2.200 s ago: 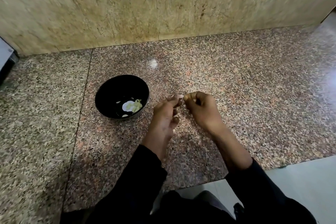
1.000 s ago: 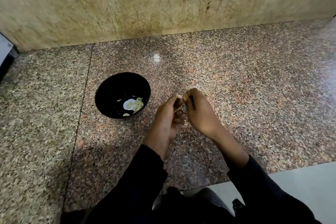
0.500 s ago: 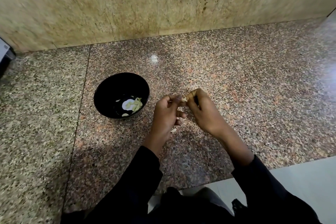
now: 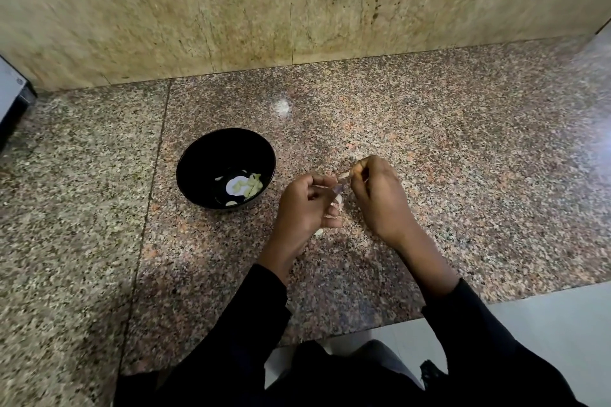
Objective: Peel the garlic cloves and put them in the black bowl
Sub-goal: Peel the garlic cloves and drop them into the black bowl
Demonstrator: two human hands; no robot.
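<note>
A black bowl stands on the speckled granite counter, with several peeled pale garlic cloves at its bottom. Just right of the bowl my two hands meet above the counter. My left hand curls its fingers round a garlic clove, of which only a pale edge shows. My right hand pinches a thin strip of garlic skin between thumb and fingertips, right next to the left hand's fingertips. A small pale bit lies on the counter under the left hand.
A beige stone wall rises behind the counter. A grey and black appliance sits at the far left edge. The counter's front edge runs at the lower right, with pale floor beyond it.
My hands have stayed beside the bowl, working the clove. The right hand's fingertips have drawn slightly up and away from the left with the skin strip.
</note>
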